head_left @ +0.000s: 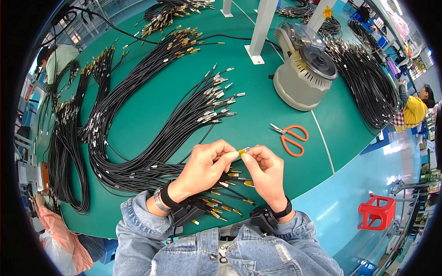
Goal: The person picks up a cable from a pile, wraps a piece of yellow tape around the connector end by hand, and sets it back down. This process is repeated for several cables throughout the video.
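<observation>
Both my hands meet over the near edge of the green table, pinching a small connector [244, 151] wrapped in yellow tape with a metal tip. My left hand [205, 163] closes thumb and fingers on its left end, where a black cable seems to lead off beneath the palm. On the other side, my right hand [264, 172] grips the metal end between thumb and forefinger. A bundle of black cables [133, 172] curves around to the left, and several yellow-taped ends [230, 184] lie under and between my wrists. Orange-handled scissors [293, 138] rest to the right of my hands.
A grey machine with a dark round top [306, 69] stands at the back right, near a white post [262, 32]. More cable bundles lie at the far left [69, 152] and far right [368, 87]. A red stool [376, 212] is on the blue floor. Other people work around the table.
</observation>
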The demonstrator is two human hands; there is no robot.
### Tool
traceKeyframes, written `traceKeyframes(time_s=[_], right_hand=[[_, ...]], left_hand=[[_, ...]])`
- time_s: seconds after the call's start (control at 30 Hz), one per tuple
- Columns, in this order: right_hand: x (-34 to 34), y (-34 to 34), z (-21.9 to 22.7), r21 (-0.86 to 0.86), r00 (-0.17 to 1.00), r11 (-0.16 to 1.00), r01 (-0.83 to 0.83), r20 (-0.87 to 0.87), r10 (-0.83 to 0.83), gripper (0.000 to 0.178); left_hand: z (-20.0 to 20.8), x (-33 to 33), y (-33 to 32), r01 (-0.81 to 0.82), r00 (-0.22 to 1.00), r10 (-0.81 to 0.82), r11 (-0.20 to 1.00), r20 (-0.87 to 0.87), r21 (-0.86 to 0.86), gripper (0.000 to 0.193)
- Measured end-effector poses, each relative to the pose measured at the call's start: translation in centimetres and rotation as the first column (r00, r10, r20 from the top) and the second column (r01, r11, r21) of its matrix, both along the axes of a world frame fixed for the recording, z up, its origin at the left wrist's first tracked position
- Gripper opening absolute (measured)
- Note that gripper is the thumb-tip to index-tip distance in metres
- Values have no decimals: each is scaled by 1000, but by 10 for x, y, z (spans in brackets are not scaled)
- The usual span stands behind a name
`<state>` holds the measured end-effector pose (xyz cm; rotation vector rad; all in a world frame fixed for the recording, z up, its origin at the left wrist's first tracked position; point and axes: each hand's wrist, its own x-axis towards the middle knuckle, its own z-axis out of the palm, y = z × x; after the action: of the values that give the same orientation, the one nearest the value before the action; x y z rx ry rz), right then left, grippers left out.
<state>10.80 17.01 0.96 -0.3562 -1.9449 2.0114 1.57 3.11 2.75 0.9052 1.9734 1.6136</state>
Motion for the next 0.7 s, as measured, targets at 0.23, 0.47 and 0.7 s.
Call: traceKeyframes(time_s=[0.23, 0.47, 0.7], right_hand=[[0, 7, -12, -17, 999, 999, 43, 5, -43, 14], [-5, -6, -1, -94, 998, 995, 37, -38, -41, 20], [-13, -6, 3, -36, 994, 999, -30, -103, 26, 20]], left_hand=[[13, -7, -4, 101, 937, -87, 995, 338, -24, 18], [4, -1, 1, -21, 980, 15, 999, 196, 28, 18], [1, -3, -1, 24, 994, -23, 1000, 104, -2, 19]])
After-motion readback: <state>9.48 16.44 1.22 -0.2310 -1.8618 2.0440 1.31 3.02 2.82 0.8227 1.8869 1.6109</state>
